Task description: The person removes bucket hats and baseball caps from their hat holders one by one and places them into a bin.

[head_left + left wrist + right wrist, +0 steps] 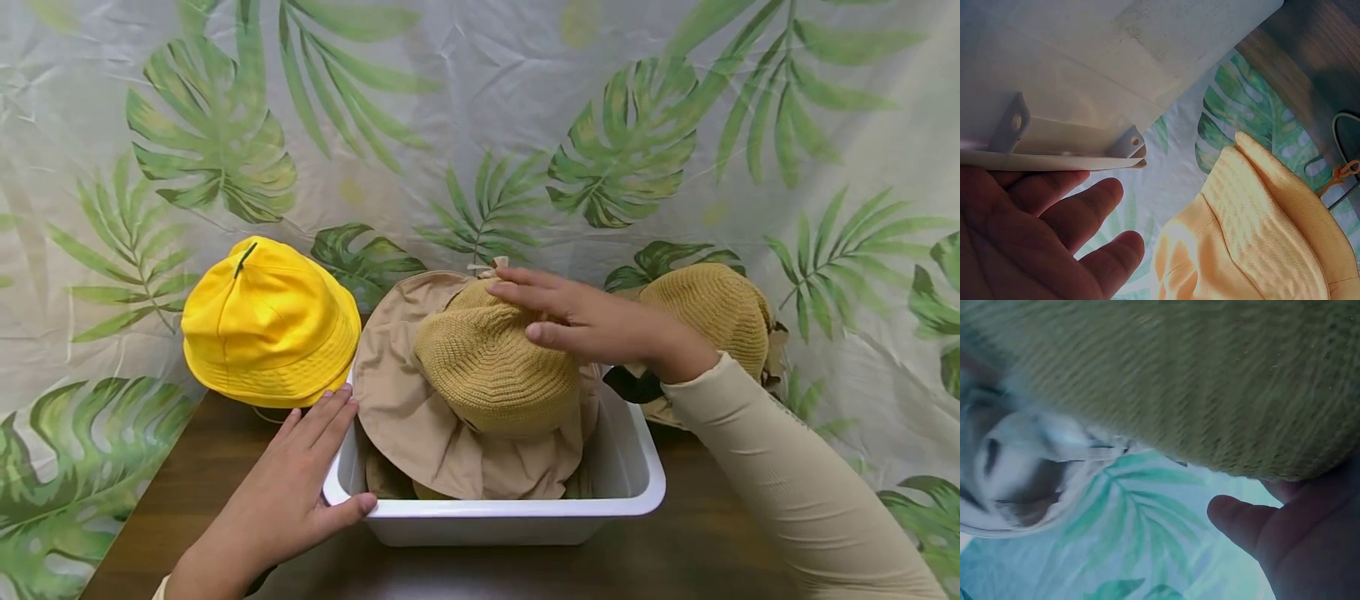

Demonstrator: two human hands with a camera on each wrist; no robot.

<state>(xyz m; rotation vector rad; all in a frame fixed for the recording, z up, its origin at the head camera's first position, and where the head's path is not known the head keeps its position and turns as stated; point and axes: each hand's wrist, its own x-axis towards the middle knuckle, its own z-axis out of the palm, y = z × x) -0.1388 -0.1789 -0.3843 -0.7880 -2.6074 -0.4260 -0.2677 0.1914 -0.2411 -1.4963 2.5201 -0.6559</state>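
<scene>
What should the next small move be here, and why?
Probably a gentle press with the right hand on the mustard knitted hat: the hand lies over its crown, which seems to stand above the rim of the white tub, and the left hand rests on that rim, perhaps steadying it.

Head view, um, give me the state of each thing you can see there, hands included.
White tub: upright, with hats inside
Knitted crown: dome up, in the tub
Beige cloth brim: spread out below that crown, rippled
Yellow hat: crown up, outside the tub
Other knitted hat: crown up, partly hidden
Left hand: touching the tub's rim
Right hand: fingers extended over the knitted crown
</scene>
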